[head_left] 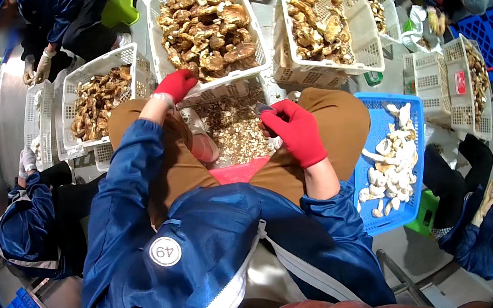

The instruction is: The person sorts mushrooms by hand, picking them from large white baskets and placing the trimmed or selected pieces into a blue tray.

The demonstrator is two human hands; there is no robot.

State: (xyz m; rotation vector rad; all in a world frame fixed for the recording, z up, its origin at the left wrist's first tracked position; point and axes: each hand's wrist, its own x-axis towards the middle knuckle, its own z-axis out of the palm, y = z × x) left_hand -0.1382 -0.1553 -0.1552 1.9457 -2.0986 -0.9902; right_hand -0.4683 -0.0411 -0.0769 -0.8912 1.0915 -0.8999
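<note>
My left hand (pixel 176 87), in a red glove, is at the near left rim of a white crate (pixel 216 86). Its fingers reach over beside the brown mushrooms (pixel 209 29) heaped inside; I see nothing held in them. Above my right knee, my right hand (pixel 295 132), also red-gloved, is closed around a small knife (pixel 262 108) with a short dark blade. Most of its handle is hidden by the fingers. Below and between the hands, trimmed mushroom scraps (pixel 234 133) cover the floor between my legs.
At my right, a blue basket (pixel 362 200) holds pale trimmed mushrooms (pixel 392 167). Other white crates of brown mushrooms stand left (pixel 102 103) and right (pixel 330 33). Co-workers sit around on both sides. A red edge (pixel 233 174) shows between my thighs.
</note>
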